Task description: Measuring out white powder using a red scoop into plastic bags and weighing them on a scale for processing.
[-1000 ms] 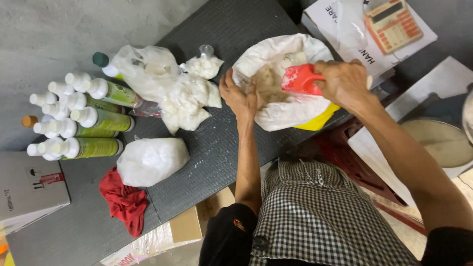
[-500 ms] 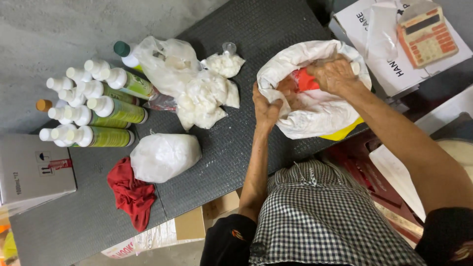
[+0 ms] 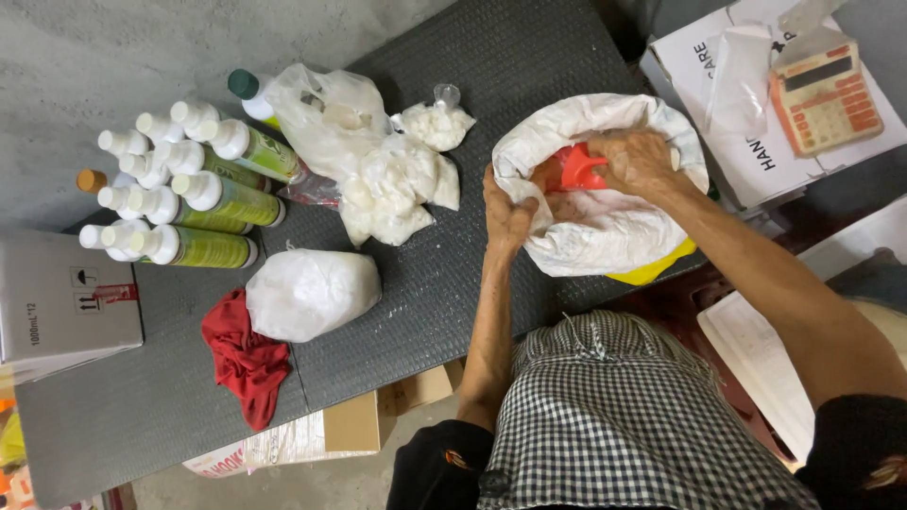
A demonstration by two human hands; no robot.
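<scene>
- A large white sack (image 3: 605, 236) sits right of centre in the frame, on the right part of the dark ribbed table (image 3: 453, 302). Its mouth is rolled open, its cloth-like wall is crumpled and soft, and a yellow layer shows under its lower right edge.
- The left hand (image 3: 508, 210) pinches the sack's rim at the left side of the opening, fingers curled over the folded edge.
- The right hand (image 3: 642, 162) is inside the sack's mouth, fingers closed around a red scoop (image 3: 574, 170). Only the scoop's handle end and part of its body show; the rest is hidden by the hand and the sack wall.
- A tied bag of white powder (image 3: 310, 293) lies at lower centre-left, round and full, touching a red rag (image 3: 248, 364) at its lower left.
- Crumpled clear plastic bags (image 3: 378, 161) with white lumps lie at upper centre, well apart from the sack.
- Green bottles (image 3: 203, 194) with white caps lie on their sides in a cluster at upper left.
- A grey cardboard box (image 3: 66, 302) sits at the left edge.
- A calculator (image 3: 824, 94) rests on a white carton (image 3: 746, 156) at upper right.
</scene>
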